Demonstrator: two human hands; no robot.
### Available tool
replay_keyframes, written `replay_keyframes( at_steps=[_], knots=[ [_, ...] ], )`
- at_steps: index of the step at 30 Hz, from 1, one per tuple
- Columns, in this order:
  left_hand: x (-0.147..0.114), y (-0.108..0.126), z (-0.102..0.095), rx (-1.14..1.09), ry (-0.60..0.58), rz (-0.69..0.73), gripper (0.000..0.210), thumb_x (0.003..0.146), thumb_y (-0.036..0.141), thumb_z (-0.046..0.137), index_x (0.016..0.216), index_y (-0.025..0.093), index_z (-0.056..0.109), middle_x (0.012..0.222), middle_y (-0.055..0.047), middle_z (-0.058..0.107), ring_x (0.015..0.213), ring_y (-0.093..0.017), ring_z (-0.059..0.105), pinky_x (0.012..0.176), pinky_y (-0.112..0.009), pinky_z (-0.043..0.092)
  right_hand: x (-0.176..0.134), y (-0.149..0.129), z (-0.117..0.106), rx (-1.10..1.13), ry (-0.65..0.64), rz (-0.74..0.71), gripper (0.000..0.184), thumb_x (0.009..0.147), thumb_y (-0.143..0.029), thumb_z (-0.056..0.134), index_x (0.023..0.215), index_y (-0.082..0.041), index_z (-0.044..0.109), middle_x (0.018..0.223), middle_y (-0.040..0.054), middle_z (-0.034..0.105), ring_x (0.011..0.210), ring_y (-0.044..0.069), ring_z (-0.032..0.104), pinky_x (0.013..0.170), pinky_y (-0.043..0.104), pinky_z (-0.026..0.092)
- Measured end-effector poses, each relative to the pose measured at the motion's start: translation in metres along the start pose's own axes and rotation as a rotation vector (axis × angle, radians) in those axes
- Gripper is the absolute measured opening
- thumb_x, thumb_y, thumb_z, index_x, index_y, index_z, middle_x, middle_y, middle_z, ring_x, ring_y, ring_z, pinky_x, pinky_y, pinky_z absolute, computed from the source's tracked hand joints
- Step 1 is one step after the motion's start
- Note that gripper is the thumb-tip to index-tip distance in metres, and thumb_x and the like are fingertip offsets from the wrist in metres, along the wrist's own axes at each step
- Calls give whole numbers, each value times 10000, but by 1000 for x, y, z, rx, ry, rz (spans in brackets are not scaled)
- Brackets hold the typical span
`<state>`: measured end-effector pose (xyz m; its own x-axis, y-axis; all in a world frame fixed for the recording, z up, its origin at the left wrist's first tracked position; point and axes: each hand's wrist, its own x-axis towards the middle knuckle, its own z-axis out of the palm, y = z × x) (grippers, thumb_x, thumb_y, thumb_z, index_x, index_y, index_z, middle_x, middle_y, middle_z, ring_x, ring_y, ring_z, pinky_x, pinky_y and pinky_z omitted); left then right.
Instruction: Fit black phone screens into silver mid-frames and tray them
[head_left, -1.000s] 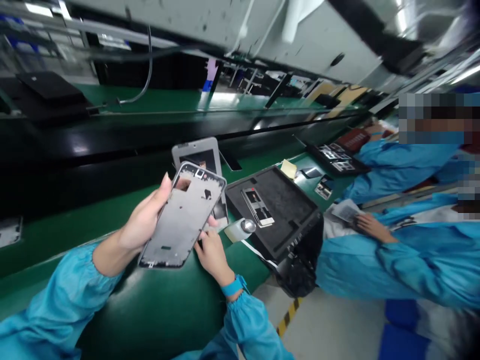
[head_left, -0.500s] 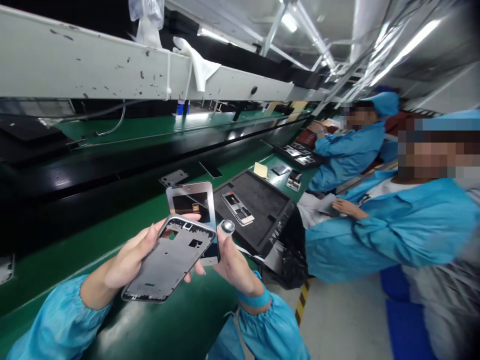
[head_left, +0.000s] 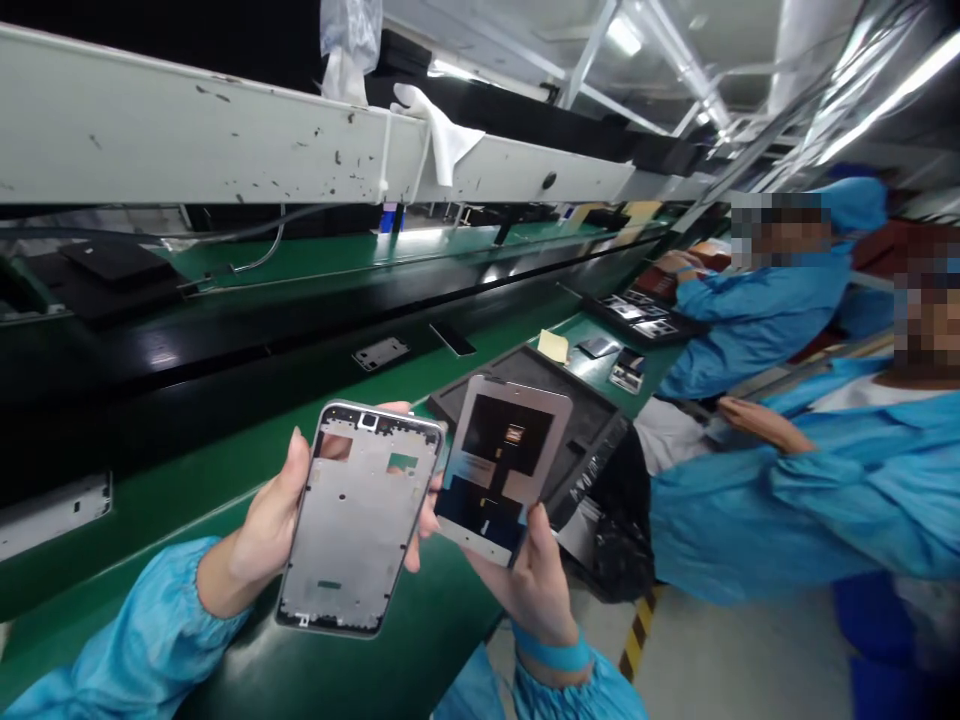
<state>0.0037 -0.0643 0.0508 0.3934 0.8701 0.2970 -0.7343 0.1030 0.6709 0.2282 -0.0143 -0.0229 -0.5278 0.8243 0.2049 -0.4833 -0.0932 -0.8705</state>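
Observation:
My left hand is wrapped around a grey metal phone frame, thumb along its left edge and fingertips past its right edge. The frame has cut-outs near the top and a small slot low down. In my right hand is a phone screen panel, tilted, its back towards me. That back shows black areas, a flex cable and a small gold connector. The thumb presses on the panel's lower right edge; most other fingers are hidden beneath. Panel and frame are side by side, close together above the green bench.
Behind the panel lies a black tray. Farther back are a yellow pad, phone parts and another loaded tray. Loose frames lie along the bench. Two co-workers sit to the right, beside a black bag.
The frame has turned more upright and faces me. The screen panel, earlier partly behind it, has moved right, clear of it. A round metal-topped piece at my right thumb is no longer visible. The view has shifted left.

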Motion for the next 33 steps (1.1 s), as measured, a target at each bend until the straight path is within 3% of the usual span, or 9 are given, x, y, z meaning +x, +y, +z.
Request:
replay_keyframes(
  at_steps=[2,7,12,16,25,33],
  knots=[
    [-1,-1,5,-51,-23,31,566,1052,668,493,1488,337,637,1451,-129,684,1077,-275,745,866,-403,630,-3,-2,-4,-49,-18,-75,562,1057,-706,419,1305,-338,764,1284,95,763,956,307,779,933,524,649],
    [-5,-2,7,-16,65,64,623,1051,720,428,1494,331,628,1309,-136,745,1049,-253,748,878,-382,630,-5,-4,-19,-240,-61,-156,514,1053,-653,511,1426,-349,693,1230,105,760,1034,317,774,978,515,638],
    [11,-1,-16,212,248,176,730,1014,679,569,1654,365,409,1352,-126,716,1026,-280,757,910,-472,654,3,-20,-31,-767,-132,-366,695,936,-569,775,1542,-276,602,1356,159,649,1139,336,720,1016,549,612],
    [26,0,-31,308,384,359,755,990,618,667,1643,338,411,1348,-111,712,1106,-268,738,958,-455,651,9,-30,-30,-1027,-208,-442,718,964,-568,745,1605,-320,536,1361,155,588,1174,323,667,1000,529,605],
    [21,9,-35,439,323,484,617,984,532,725,1516,319,498,1377,-122,690,1187,-322,738,1015,-566,631,4,-29,-30,-1068,-295,-399,676,997,-532,718,1616,-347,516,1369,150,575,1216,328,650,1014,502,604],
    [19,13,-31,570,313,485,630,923,564,787,1430,303,521,1349,-134,698,1148,-349,755,1001,-552,631,10,-32,-24,-1072,-381,-391,687,1024,-471,702,1653,-359,448,1401,147,554,1268,309,624,1028,475,599]
  ],
)
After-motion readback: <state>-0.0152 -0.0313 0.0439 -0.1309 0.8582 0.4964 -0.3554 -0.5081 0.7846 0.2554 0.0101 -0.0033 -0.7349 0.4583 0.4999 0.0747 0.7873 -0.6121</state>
